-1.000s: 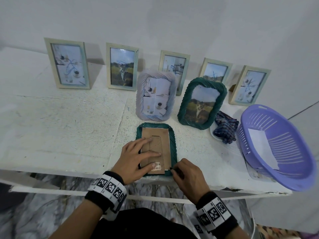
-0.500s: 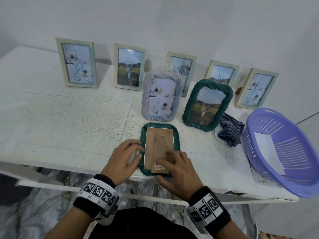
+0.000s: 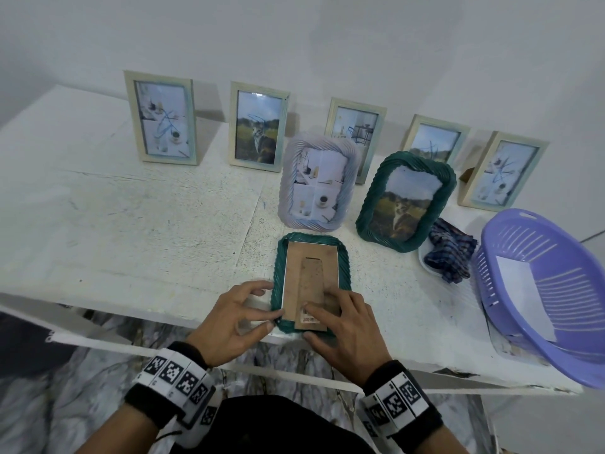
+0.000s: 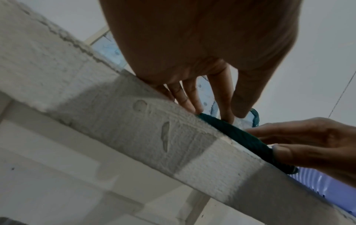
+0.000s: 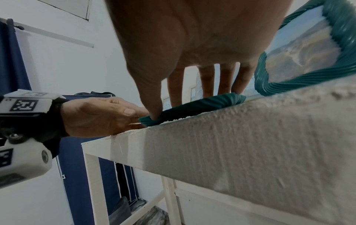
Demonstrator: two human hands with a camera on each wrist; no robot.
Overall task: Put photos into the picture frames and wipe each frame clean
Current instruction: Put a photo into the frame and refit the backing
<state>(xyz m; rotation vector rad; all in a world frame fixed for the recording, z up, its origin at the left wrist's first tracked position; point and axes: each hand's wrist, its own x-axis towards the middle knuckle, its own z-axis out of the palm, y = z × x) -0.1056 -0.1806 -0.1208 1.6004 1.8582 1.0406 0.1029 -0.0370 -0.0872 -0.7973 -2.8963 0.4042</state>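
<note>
**Both hands on face-down green frame at near edge of surface**

Left hand (image 3: 229,317) sits at the lower left corner of the green frame (image 3: 344,257), fingers bent, fingertips and thumb touching the frame's left rim. Right hand (image 3: 347,329) lies over the frame's lower right part, forefinger extended flat on the cardboard backing (image 3: 311,273), thumb against the near rim. The two hands are close together, not touching. The frame lies face down, low in the centre of the head view, at the near edge of the white surface (image 3: 131,231).

Just behind it stand a pale ribbed frame (image 3: 317,181) and a second green frame (image 3: 406,201), both upright with photos in. Five pale rectangular frames (image 3: 161,117) stand in a row along the wall at the top. A dark checked cloth (image 3: 450,253) lies right of centre, touching a purple basket (image 3: 556,257) at the right edge, which holds a white sheet (image 3: 523,296).
</note>
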